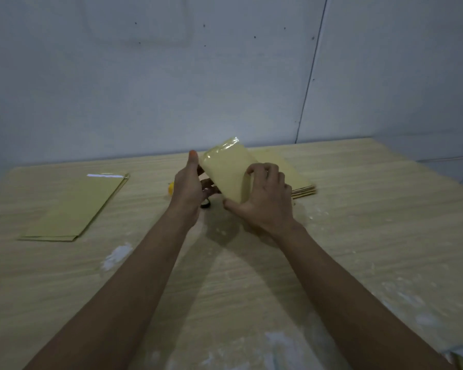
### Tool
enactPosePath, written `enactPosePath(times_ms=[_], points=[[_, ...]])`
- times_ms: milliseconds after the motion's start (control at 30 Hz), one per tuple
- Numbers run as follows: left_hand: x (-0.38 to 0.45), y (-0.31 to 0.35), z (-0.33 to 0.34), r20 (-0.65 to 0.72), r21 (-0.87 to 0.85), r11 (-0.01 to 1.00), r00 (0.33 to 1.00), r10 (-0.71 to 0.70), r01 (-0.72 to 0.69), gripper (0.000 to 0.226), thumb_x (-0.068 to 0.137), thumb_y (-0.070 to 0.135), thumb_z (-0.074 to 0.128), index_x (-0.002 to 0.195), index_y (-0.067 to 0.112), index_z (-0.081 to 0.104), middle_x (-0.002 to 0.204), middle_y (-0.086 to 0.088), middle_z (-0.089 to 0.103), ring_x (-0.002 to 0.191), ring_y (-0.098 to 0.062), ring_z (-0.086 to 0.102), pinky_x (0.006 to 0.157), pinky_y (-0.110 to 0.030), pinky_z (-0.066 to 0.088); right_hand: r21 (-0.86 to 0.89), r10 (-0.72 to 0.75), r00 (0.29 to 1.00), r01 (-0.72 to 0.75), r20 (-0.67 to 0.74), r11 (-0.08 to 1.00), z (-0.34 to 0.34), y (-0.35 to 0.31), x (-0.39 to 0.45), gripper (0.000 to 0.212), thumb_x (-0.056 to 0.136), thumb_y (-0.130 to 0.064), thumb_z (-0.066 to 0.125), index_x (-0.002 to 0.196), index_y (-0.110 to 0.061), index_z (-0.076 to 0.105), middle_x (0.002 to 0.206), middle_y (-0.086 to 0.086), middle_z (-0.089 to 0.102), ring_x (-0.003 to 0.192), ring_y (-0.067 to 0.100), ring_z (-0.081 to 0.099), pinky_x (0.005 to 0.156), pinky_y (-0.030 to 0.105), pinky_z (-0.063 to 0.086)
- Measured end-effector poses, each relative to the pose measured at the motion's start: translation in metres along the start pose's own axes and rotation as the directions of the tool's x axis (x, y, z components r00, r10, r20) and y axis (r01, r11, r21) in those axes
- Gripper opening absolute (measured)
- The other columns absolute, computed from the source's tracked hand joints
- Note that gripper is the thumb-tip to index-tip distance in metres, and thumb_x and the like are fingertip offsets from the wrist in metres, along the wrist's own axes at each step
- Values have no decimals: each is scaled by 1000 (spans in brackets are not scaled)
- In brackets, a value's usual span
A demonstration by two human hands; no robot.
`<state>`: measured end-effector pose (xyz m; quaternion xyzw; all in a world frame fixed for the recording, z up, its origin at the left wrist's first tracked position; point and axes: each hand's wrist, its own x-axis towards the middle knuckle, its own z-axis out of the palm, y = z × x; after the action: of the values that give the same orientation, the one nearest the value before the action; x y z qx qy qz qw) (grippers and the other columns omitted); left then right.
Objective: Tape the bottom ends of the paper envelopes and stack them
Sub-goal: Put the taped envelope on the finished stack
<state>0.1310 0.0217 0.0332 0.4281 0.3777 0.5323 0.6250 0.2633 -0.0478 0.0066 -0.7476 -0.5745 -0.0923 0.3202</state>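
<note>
I hold a yellow paper envelope (226,170) tilted up above the table's middle, its far end glossy with clear tape. My right hand (265,200) grips its near right edge, fingers curled over the top and thumb underneath. My left hand (189,186) lies along its left edge with the thumb pointing up; what its fingers do behind the envelope is hidden. A stack of taped envelopes (76,208) lies flat at the left. Another pile of envelopes (298,182) lies at the right, just behind my right hand.
The wooden table (372,222) carries white smears near its front. A small yellow object (170,188) and a dark round object (205,204) sit partly hidden under my left hand. A grey wall rises right behind the table's far edge.
</note>
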Motion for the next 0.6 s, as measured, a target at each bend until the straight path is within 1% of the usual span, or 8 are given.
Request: enactPosePath(times_ms=[67, 100, 167, 200, 267, 333, 467, 600], points=[[-2, -12, 6, 1, 210, 966, 988, 153, -150, 22, 106, 33, 44, 109, 17, 58, 109, 6, 63, 80, -16, 67, 58, -24, 53, -21, 94, 995, -94, -16, 995, -4, 14, 12, 93, 56, -82, 45, 125, -20, 43, 127, 6, 42, 116, 29, 42, 91, 45, 38], [-2, -22, 6, 32, 349, 893, 957, 290, -282, 14, 105, 23, 47, 112, 19, 58, 114, 5, 60, 83, -13, 66, 62, -20, 52, -33, 141, 990, -141, -8, 989, -5, 23, 19, 89, 60, -79, 52, 126, -20, 43, 128, 8, 43, 117, 31, 42, 91, 46, 37], [1, -42, 1, 198, 526, 657, 830, 522, -539, 23, 98, 5, 52, 112, 21, 62, 121, -3, 57, 90, -11, 62, 74, -17, 50, -49, 232, 972, -230, 33, 972, -5, 34, 35, 84, 66, -71, 63, 129, -20, 41, 131, 11, 44, 121, 34, 40, 94, 48, 35], [5, -51, -1, 279, 562, 562, 779, 561, -606, 25, 93, 2, 54, 109, 19, 65, 121, -6, 57, 95, -13, 62, 80, -19, 50, -64, 276, 959, -273, 63, 960, -4, 39, 42, 85, 67, -70, 65, 131, -20, 40, 133, 12, 44, 123, 35, 39, 96, 50, 34], [12, -62, -4, 401, 629, 405, 723, 562, -664, 23, 87, 9, 56, 104, 17, 69, 121, -5, 59, 105, -20, 61, 90, -38, 52, -97, 350, 929, -340, 119, 935, -1, 47, 57, 90, 68, -72, 64, 136, -19, 36, 138, 15, 43, 127, 37, 37, 99, 53, 33], [16, -68, -5, 465, 702, 286, 724, 509, -652, 26, 87, 24, 53, 105, 21, 70, 124, -1, 61, 108, -23, 61, 90, -49, 51, -113, 393, 907, -379, 153, 918, 5, 56, 70, 96, 68, -73, 63, 140, -18, 32, 141, 17, 41, 129, 38, 34, 101, 54, 32], [13, -74, -4, 510, 781, 136, 748, 424, -609, 29, 87, 34, 54, 110, 27, 70, 133, 3, 60, 121, -22, 56, 100, -41, 34, -139, 437, 876, -415, 206, 899, 13, 69, 93, 103, 68, -73, 63, 146, -17, 25, 146, 18, 37, 135, 40, 29, 107, 59, 26], [16, -79, -3, 518, 798, 112, 770, 373, -592, 31, 87, 37, 54, 112, 27, 69, 136, 3, 58, 128, -19, 52, 102, -43, 30, -190, 438, 855, -398, 277, 897, 20, 77, 101, 111, 69, -74, 64, 150, -16, 15, 151, 20, 32, 139, 43, 24, 110, 69, 14]])
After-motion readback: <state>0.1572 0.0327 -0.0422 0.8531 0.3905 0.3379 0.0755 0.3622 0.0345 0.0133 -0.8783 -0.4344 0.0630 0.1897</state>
